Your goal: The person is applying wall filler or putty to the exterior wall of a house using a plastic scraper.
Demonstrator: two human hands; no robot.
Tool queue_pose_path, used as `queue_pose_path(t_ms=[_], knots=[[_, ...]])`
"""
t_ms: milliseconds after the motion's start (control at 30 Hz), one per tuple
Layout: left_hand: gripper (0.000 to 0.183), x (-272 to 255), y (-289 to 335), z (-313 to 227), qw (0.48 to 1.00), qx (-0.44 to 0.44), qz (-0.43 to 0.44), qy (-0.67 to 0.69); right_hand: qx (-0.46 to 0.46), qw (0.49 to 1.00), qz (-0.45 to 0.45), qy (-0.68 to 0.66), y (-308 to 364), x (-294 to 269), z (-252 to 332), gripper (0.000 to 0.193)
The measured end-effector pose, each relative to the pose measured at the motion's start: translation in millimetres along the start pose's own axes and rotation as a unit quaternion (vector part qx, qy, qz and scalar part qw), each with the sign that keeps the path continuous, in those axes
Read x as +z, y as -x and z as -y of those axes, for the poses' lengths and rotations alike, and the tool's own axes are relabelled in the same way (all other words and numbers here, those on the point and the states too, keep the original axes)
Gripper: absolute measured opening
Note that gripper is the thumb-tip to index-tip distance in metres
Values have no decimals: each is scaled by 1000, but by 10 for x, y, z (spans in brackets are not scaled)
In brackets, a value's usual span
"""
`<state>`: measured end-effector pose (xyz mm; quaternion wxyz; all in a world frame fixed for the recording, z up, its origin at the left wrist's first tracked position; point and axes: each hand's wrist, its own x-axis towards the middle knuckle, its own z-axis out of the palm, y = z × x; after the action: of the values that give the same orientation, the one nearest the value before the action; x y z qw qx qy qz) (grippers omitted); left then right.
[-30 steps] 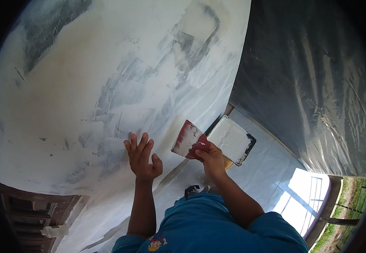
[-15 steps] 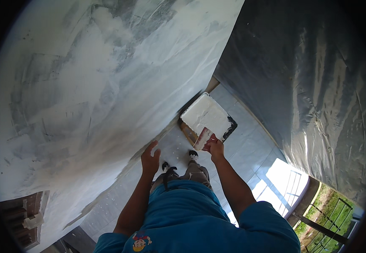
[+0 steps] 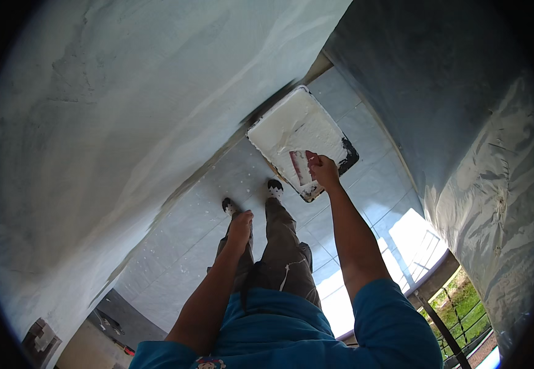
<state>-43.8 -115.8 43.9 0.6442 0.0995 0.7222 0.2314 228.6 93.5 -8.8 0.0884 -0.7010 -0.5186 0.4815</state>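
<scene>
My right hand [image 3: 325, 172] grips a wide putty knife [image 3: 302, 167] with a reddish handle and white-smeared blade. The blade is over the near part of a black-rimmed rectangular tray [image 3: 348, 161], at the white putty [image 3: 298, 123] spread inside. Whether the blade's edge presses into the putty is hard to tell. My left hand [image 3: 240, 229] hangs in front of my left leg, its fingers curled in and partly hidden, with nothing seen in it.
A plastered wall [image 3: 125, 123] with whitish streaks rises on the left. Plastic sheeting [image 3: 476, 178] hangs on the right. My shoes [image 3: 274, 188] stand on the grey tiled floor [image 3: 187, 246], near the tray. A metal railing [image 3: 457, 313] is at lower right.
My right hand has carried the putty knife forward from the tray's near edge to over the putty. My left hand has dropped toward my leg, and its fingers have curled.
</scene>
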Motion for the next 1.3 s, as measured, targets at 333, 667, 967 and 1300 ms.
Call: queue_pose_path(t_ms=[333,667,967,1300], knots=[[60,615,-564,-807,979,-74,2,187,-25,996,-54,66,-250,140,273,32],[57,884,-754,-927,979,-58,43,191,-43,997,20,65,-316,308,183,28],[61,820,-834,-884,961,-47,76,260,-85,995,51,21,-210,321,510,27],[63,873,-834,-838,952,-41,75,293,-76,997,-12,27,-199,293,515,26]])
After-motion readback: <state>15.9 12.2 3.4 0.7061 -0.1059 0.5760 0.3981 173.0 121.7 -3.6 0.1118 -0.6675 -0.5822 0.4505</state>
